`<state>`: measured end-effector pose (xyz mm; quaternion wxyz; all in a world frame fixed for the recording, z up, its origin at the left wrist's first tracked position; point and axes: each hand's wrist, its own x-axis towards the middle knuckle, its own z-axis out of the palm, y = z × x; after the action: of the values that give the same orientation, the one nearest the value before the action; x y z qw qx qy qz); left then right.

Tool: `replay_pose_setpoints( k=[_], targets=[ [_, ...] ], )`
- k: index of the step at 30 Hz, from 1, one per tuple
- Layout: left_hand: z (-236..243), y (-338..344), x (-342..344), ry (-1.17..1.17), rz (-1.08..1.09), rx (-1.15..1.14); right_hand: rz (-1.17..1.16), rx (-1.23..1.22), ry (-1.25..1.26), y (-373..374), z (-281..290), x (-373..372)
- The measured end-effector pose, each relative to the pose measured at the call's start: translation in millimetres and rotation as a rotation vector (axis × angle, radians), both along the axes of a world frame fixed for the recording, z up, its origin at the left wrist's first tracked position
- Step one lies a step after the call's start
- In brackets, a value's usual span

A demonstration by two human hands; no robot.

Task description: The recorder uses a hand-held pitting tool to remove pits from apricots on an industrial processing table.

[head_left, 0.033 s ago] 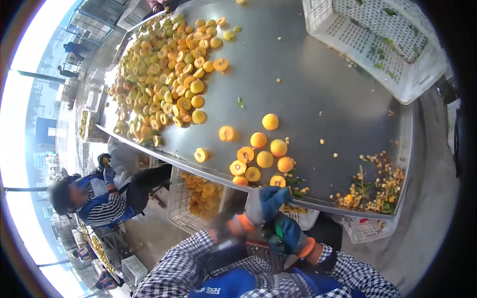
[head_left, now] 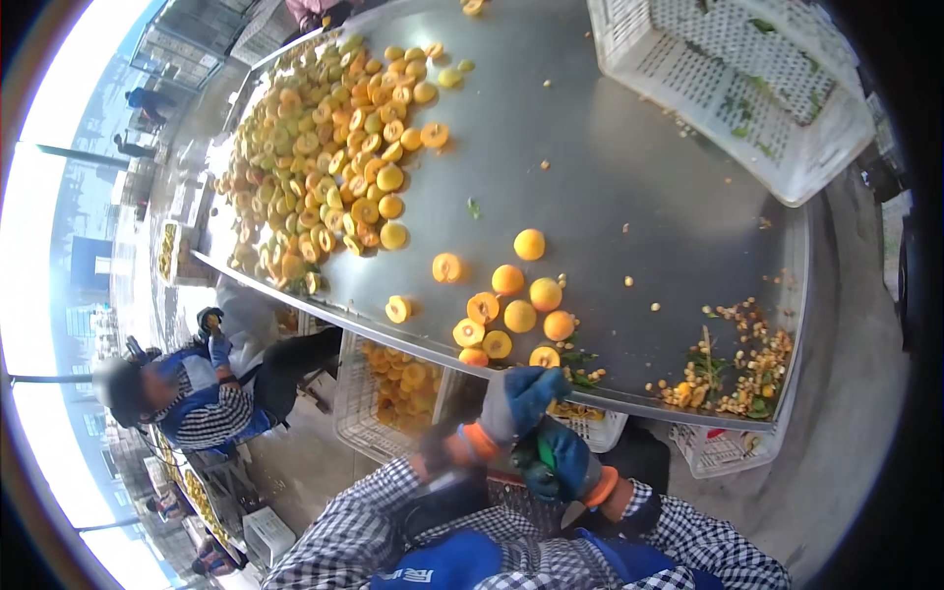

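My left hand, in a grey and blue glove, is closed just beyond the table's near edge. Whatever its curled fingers hold is hidden. Right below it, almost touching, my right hand is closed in a blue glove. A small green piece shows in its grip, perhaps a handle; the rest is covered. Several cut yellow-orange fruits, which look like peach halves, lie on the metal table just past my hands, a few with brown hollows facing up.
A big heap of fruit halves covers the table's far left. White crates stand at the far right and below the near edge. Pits and leaves gather at the right corner. A co-worker sits at left.
Both hands have shifted very slightly left and stay close together. The table's contents shift a little left in the picture too; the fruits keep their arrangement.
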<state>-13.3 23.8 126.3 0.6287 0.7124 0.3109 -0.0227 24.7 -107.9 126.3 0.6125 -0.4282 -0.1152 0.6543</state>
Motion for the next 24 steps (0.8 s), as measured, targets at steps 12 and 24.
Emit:
replay_pose_setpoints(
  k=[12,24],
  targets=[
    [-10,10,10,0.014,0.141,-0.203,0.104,-0.208,-0.396,-3,-43,-24],
    [-54,25,16,-0.042,-0.013,-0.216,-0.113,0.35,1.673,30,-46,3]
  ],
)
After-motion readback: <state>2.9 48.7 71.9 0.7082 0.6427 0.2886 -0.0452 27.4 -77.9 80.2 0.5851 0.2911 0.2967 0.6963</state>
